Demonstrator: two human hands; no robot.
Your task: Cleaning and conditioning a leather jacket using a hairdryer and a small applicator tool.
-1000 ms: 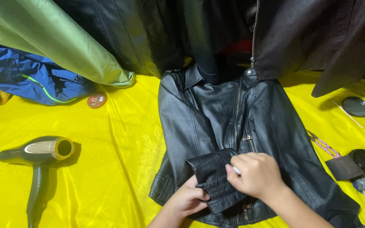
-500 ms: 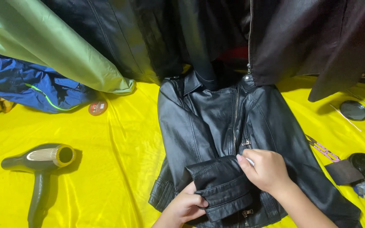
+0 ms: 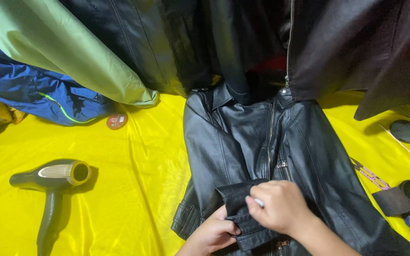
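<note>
My right hand [image 3: 281, 206] has crept up the black leather jacket [image 3: 262, 147]; both it and my left hand [image 3: 214, 233] pinch the folded cuff [image 3: 236, 199]. The leather looks heavy, supple, slippery; I'd grip the seams.

I find one label-like item only: a small round red disc [image 3: 116, 121] with a pale printed face, lying flat on my yellow sheet [image 3: 134, 189], just below the hem of the green jacket [image 3: 67, 57] and beside the blue jacket [image 3: 34, 90], well to the left of where my hands work. Its print is too small to make out. No packages, signs or screens are in my view.
</note>
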